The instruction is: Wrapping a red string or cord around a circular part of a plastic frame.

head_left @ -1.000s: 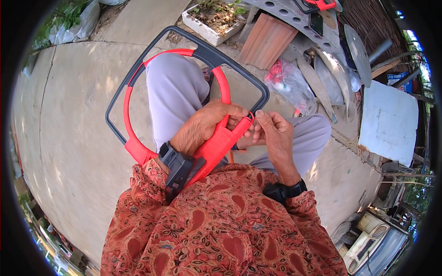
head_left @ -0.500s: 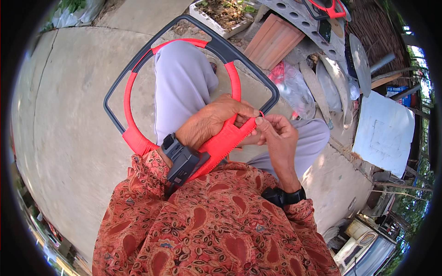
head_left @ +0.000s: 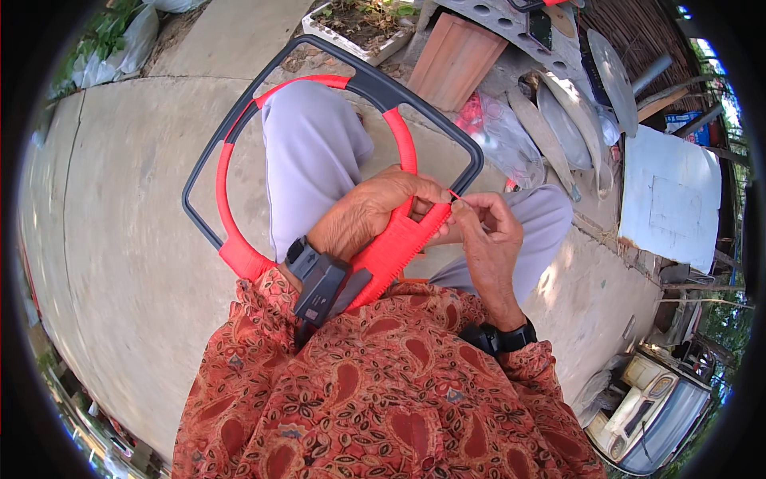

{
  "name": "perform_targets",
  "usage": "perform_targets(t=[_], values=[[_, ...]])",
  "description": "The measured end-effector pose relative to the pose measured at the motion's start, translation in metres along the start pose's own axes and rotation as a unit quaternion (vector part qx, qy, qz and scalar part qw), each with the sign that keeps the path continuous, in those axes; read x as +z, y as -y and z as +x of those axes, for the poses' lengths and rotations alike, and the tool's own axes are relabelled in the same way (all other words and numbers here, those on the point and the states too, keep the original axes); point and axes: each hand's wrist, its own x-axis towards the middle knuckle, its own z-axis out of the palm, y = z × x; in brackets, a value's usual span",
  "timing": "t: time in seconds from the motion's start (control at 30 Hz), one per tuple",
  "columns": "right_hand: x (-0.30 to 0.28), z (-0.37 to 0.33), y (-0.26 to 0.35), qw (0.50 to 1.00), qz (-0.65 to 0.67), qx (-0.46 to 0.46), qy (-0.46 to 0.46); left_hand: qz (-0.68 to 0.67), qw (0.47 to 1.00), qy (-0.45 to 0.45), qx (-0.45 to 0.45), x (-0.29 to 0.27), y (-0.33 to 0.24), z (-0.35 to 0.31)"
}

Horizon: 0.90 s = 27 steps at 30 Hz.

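Observation:
A dark grey plastic frame, roughly square with a round inner ring, rests over my bent leg. Red cord is wound tightly around much of the ring, and a broad red-wrapped section lies close to my body. My left hand is closed around this section near the frame's right corner, thumb pointing toward the corner. Just beside it, my right hand pinches a thin red strand that comes off the wrapped edge. The fingers of my left hand are partly hidden under the wrapping.
My legs in pale grey trousers lie beneath the frame. Beyond it stand a white planter and a terracotta block. To the right are a clear plastic bag and a white panel. Concrete floor spreads out leftward.
My right hand has drawn slightly away, rightward and toward me, and the strand's small curve is now straighter. My left hand keeps its hold. The whole view has shifted a little.

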Motion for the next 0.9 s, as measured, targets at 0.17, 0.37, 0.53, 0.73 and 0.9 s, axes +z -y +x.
perform_targets(t=[0.17, 0.37, 0.53, 0.73, 0.9], values=[[-0.009, -0.006, -0.006, 0.999, -0.011, -0.046, -0.022, -0.008, 1.0, -0.002, 0.0, 0.006, 0.003, 0.003], [-0.022, -0.004, -0.01, 0.983, 0.155, 0.102, 0.017, -0.071, 0.996, 0.038, -0.028, 0.01, 0.003, 0.008], [-0.026, -0.006, -0.011, 0.969, 0.197, 0.15, 0.01, -0.07, 0.994, 0.072, -0.035, 0.007, 0.005, 0.01], [-0.026, -0.007, -0.023, 0.981, 0.165, 0.097, 0.021, -0.064, 0.993, 0.087, -0.04, 0.007, 0.008, 0.011], [-0.028, -0.007, -0.019, 0.974, 0.194, 0.115, 0.037, -0.053, 0.997, 0.047, -0.042, 0.01, 0.006, 0.009]])
